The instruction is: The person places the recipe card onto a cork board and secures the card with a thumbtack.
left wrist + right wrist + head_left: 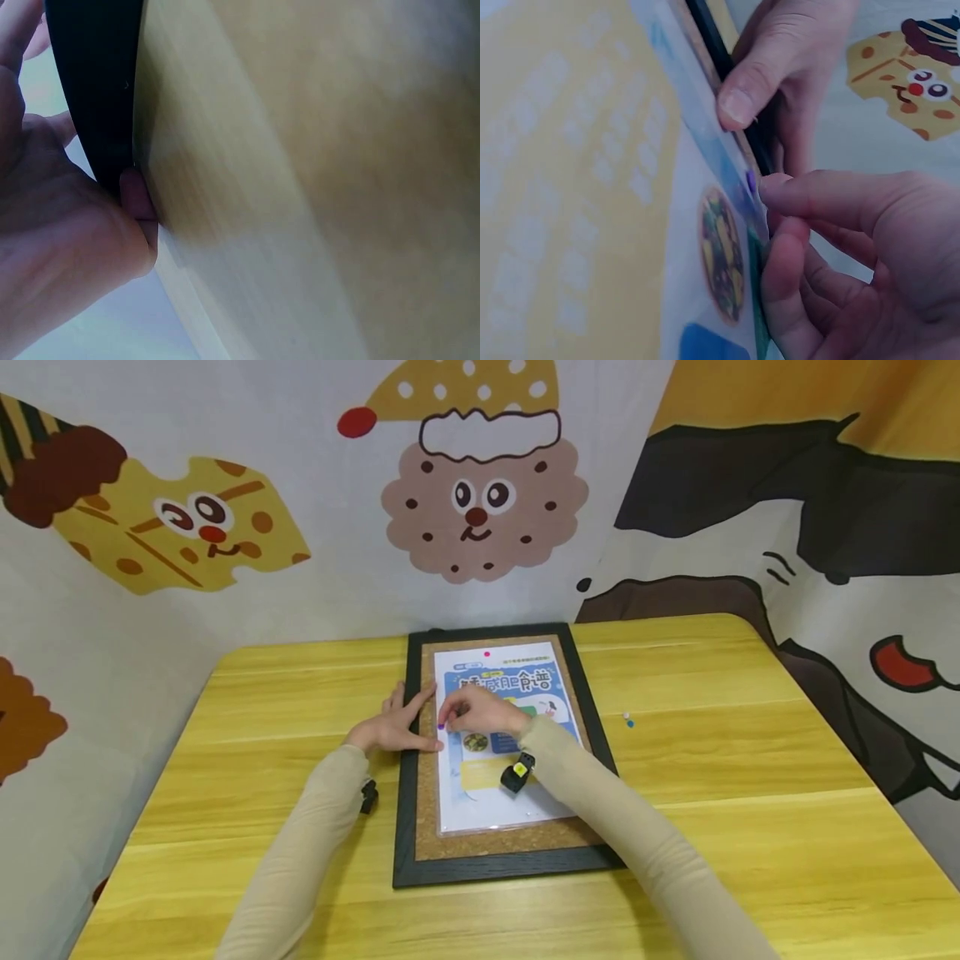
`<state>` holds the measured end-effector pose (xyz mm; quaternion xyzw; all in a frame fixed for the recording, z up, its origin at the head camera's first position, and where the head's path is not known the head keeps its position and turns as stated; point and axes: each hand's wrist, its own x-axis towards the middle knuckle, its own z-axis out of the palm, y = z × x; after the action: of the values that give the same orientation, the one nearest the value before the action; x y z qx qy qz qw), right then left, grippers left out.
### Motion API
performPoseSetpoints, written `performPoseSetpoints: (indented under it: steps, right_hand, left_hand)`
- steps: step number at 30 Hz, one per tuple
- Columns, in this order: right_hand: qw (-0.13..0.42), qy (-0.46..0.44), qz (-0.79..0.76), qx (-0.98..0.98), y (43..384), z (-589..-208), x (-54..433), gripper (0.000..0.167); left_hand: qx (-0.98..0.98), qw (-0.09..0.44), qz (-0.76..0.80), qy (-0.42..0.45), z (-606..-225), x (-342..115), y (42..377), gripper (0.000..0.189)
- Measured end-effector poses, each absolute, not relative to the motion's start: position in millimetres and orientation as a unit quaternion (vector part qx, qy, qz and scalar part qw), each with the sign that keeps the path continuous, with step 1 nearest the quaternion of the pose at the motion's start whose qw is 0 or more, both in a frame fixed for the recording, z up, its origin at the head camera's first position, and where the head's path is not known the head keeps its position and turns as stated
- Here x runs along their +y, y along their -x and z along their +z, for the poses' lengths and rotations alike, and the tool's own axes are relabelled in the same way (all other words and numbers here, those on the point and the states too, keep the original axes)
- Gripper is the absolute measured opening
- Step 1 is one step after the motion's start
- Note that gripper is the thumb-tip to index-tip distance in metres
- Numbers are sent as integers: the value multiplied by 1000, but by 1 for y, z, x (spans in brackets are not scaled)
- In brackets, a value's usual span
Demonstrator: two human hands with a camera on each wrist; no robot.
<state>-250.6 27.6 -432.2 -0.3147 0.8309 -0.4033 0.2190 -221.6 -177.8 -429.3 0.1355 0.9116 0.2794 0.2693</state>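
Observation:
A framed cork board (510, 846) lies on the table with a printed poster sheet (480, 814) on it. My right hand (480, 710) reaches over the sheet's left edge. Its thumb and forefinger pinch at a purple pushpin (751, 181) there; the pin's point is hidden. My left hand (393, 727) rests across the board's left side, fingers spread and mostly straight, thumb on the sheet's edge. In the left wrist view, a fingertip (136, 196) touches the black frame (97, 82). A pink pushpin (487, 653) sits at the sheet's top.
Two small pins, one whitish (626, 716) and one blue (631, 723), lie on the wooden table (712, 760) right of the board. A cartoon-printed cloth (322, 602) hangs behind the table and along its sides.

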Motion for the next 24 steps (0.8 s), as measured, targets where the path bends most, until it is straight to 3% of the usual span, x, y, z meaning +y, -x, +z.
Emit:
performPoseSetpoints:
  steps: [10,24]
  right_hand:
    - [250,302,-453,801,247,-430,47,16]
    - [237,293,-467,800,244,-430,78,20]
  left_hand:
    - [913,274,273,-132,-429,-176,223,108]
    - [913,269,279,-129,-429,-176,221,109]
